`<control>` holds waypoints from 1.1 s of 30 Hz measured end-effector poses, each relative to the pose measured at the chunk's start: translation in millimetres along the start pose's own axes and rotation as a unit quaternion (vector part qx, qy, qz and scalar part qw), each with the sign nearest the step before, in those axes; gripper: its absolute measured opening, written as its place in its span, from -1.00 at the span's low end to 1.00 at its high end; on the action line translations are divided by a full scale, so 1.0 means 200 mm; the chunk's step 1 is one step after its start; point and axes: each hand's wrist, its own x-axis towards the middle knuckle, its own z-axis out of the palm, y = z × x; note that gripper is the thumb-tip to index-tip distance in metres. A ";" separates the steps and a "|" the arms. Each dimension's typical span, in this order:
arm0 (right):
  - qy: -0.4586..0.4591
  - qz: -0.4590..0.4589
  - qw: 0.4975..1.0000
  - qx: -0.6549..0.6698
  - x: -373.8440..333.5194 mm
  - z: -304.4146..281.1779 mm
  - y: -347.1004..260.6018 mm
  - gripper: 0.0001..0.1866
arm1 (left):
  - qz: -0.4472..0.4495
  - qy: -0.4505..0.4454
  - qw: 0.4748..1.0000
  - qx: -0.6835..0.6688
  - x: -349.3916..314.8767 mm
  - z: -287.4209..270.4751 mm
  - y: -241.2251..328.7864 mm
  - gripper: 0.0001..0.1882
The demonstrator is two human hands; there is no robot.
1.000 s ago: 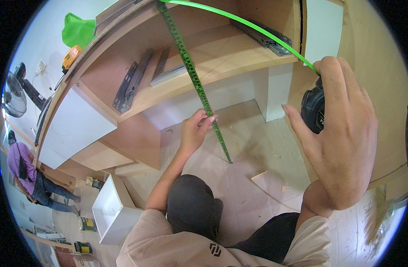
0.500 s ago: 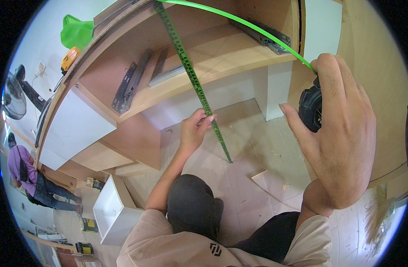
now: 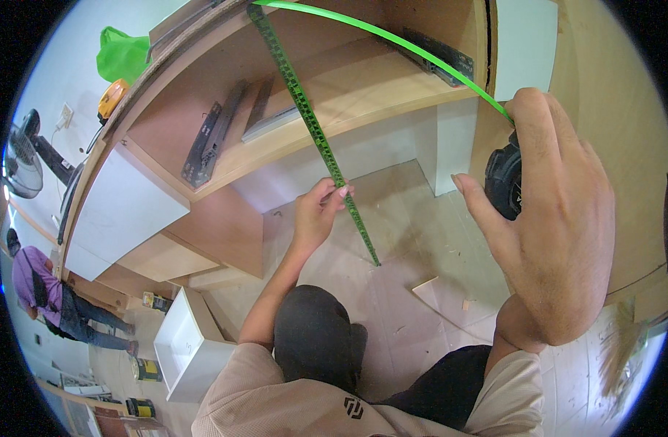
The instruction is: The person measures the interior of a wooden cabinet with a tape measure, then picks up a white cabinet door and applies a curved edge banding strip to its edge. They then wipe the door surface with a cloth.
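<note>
My left hand (image 3: 318, 216) is closed, pinching a green tape blade (image 3: 310, 122) between thumb and fingers. The blade's free end hangs past the hand over the floor. Upward, the blade runs in front of the cabinet shelf (image 3: 334, 116) to the cabinet's top edge, where it bends sharply. From that bend its plain bright green side arcs down to the black tape measure case (image 3: 503, 178). My right hand (image 3: 556, 211) grips this case from the right, fingers over it and thumb reaching out; part of the case is hidden behind the hand.
Dark metal drawer slides (image 3: 214, 143) lie on the shelf, left and right. A white drawer box (image 3: 192, 349) stands on the floor at left, near several cans (image 3: 146, 369). Farther left, a person in purple (image 3: 39, 280) stands near a fan (image 3: 23, 156). A wood strip (image 3: 425, 288) lies before me.
Both hands keep their grips and nearly the same places. The right hand and tape case have shifted very slightly left. The person at left leans a little differently.
</note>
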 end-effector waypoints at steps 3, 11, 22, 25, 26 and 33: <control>0.001 -0.005 1.000 0.017 0.01 -0.01 -0.02 -0.31 | -0.001 0.002 1.000 -0.002 0.00 0.00 0.00 -0.73; -0.003 0.033 0.999 0.035 0.01 -0.02 -0.08 -0.28 | -0.006 0.004 1.000 -0.001 0.00 0.00 -0.02 -0.73; 0.029 0.009 0.998 0.051 -0.01 0.00 -0.03 -0.25 | -0.009 0.004 1.000 -0.019 0.00 0.00 -0.02 -0.75; 0.032 0.007 0.998 0.047 -0.01 0.01 -0.03 -0.26 | 0.008 0.003 1.000 -0.014 0.00 0.00 -0.01 -0.76; 0.033 0.005 0.998 0.048 -0.01 0.01 -0.03 -0.26 | 0.006 0.004 1.000 -0.006 0.00 0.00 -0.01 -0.77; 0.039 -0.005 0.996 0.076 0.01 0.03 -0.03 -0.29 | 0.009 0.009 1.000 -0.009 0.00 0.00 -0.01 -0.77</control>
